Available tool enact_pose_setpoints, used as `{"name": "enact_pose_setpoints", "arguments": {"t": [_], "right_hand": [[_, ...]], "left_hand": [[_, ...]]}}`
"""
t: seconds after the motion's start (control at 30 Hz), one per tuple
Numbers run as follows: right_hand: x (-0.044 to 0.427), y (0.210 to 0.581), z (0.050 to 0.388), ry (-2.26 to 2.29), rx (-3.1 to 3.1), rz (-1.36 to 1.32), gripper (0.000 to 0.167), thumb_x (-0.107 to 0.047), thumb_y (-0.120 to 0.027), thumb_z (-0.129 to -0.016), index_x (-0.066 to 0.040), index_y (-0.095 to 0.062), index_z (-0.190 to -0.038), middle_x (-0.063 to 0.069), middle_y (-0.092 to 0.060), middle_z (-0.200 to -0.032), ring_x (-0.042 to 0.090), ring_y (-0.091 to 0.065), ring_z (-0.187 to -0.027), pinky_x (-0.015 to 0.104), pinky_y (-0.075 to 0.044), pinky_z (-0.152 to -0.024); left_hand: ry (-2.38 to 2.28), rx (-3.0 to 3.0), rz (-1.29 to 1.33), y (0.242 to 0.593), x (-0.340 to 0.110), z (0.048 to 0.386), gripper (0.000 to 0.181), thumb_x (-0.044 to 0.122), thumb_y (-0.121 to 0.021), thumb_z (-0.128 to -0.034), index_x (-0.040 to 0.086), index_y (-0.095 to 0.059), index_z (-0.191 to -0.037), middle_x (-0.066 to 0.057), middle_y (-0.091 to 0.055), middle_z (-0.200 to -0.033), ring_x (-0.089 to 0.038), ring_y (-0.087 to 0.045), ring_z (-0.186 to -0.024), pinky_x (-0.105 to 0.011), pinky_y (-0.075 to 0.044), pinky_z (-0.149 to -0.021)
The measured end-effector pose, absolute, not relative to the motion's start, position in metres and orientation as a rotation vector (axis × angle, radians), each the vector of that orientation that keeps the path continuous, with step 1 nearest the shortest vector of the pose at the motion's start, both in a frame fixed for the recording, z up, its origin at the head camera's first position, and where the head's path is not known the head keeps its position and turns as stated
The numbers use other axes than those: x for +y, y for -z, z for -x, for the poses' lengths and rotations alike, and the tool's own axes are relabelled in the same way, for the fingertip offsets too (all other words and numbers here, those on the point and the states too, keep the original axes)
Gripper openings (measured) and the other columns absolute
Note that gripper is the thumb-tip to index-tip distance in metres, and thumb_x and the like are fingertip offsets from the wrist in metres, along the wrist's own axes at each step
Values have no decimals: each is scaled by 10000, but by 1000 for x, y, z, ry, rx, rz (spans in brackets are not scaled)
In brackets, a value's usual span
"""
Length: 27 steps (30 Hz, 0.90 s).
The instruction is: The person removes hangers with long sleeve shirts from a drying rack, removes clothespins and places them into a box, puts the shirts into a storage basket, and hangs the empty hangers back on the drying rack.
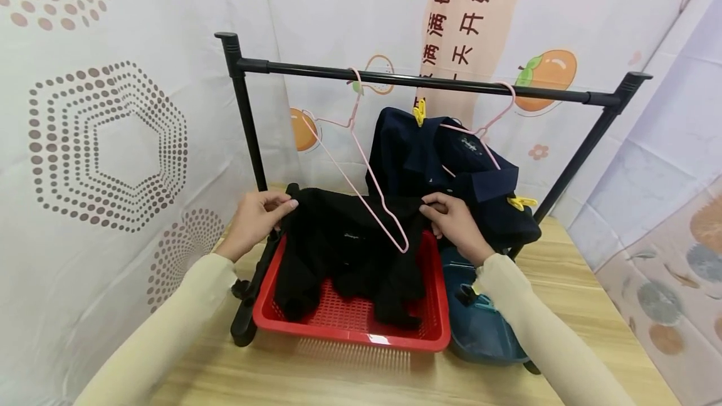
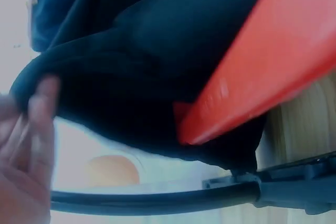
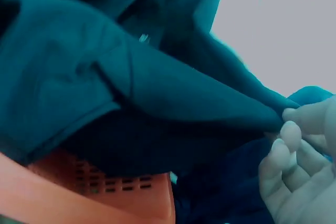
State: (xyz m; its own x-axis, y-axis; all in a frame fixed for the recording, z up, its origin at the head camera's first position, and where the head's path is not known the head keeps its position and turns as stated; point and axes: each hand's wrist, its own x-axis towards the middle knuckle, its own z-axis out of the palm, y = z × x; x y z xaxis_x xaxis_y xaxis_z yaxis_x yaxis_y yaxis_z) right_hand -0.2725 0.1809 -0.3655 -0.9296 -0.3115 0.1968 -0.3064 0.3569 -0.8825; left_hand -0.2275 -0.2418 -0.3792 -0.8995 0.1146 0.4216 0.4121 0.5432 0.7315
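A black garment [image 1: 350,262] is held up at the center of the frame, its lower part hanging into a red basket [image 1: 350,332]. The left hand's [image 1: 256,219] grip pinches its upper-left edge; the right hand's [image 1: 454,224] grip pinches the upper-right edge. With so little cloth held, it could slip free, and the bare pink hanger [image 1: 352,123] dangling in front could snag it. Counted outward: one black garment, one basket, two pink hangers, one navy shirt [image 1: 416,158] on the second hanger [image 1: 482,132], two yellow clips [image 1: 419,112] at its shoulders, one blue basin [image 1: 487,337] lower right, one black rack [image 1: 395,79], one desk [image 1: 570,306].
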Motion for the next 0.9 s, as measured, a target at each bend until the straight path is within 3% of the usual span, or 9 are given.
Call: {"name": "enact_pose_setpoints", "arguments": {"t": [0.1, 0.2, 0.37, 0.47, 0.63, 0.83, 0.9], "right_hand": [[186, 366, 255, 1634, 2516, 655, 283, -152, -629, -1042, 2, -641, -1279, 230, -626, -870, 205, -511, -574, 317, -493, -545], [196, 373, 240, 1530, 2460, 810, 215, -147, -635, -1038, -39, -671, -1221, 160, -606, -793, 208, -522, -575, 312, -497, -531], [207, 390, 217, 1195, 2488, 1236, 121, -76, -678, -998, -120, -713, -1106, 23, -687, -865, 127, -576, -638, 278, -532, -585], [207, 404, 206, 920, 2530, 1393, 140, -56, -706, -971, -166, -725, -1056, -61, -702, -919, 45, -604, -720, 248, -562, -680], [200, 420, 194, 496, 2678, 1382, 158, -83, -735, -939, -237, -729, -977, -148, -694, -897, -12, -585, -722, 286, -580, -754], [192, 423, 188, 240, 2796, 1397, 103, -134, -767, -913, -231, -734, -921, -117, -679, -797, 23, -539, -634, 339, -588, -724], [191, 423, 189, 245, 2787, 1395, 65, -201, -745, -953, -230, -724, -898, -131, -643, -741, 5, -525, -606, 308, -574, -697]], "left_hand": [[1252, -2640, 675, 380, -241, 211, 161, 289, -724, -987, 140, -782, -999, -16, -677, -710, -205, -605, -529, -328, -516, -512], [1146, -2763, 974, 386, -242, 199, 156, 253, -713, -994, 144, -750, -888, 59, -561, -616, -138, -545, -492, -281, -482, -512], [873, -2796, 1281, 403, -244, 190, 273, 217, -734, -975, 208, -611, -732, 188, -397, -626, 22, -377, -528, -209, -384, -544], [742, -2788, 1362, 412, -244, 189, 323, 196, -766, -946, 239, -567, -696, 214, -370, -618, 55, -331, -550, -190, -357, -550], [524, -2727, 1413, 425, -240, 191, 376, 224, -824, -891, 246, -555, -629, 231, -424, -569, 80, -333, -546, -185, -358, -560], [311, -2738, 1367, 429, -235, 191, 438, 319, -850, -847, 277, -508, -576, 245, -381, -521, 69, -359, -555, -306, -309, -715], [371, -2774, 1389, 428, -236, 195, 424, 318, -841, -858, 273, -517, -588, 249, -376, -538, 63, -345, -560, -289, -327, -710]]}}
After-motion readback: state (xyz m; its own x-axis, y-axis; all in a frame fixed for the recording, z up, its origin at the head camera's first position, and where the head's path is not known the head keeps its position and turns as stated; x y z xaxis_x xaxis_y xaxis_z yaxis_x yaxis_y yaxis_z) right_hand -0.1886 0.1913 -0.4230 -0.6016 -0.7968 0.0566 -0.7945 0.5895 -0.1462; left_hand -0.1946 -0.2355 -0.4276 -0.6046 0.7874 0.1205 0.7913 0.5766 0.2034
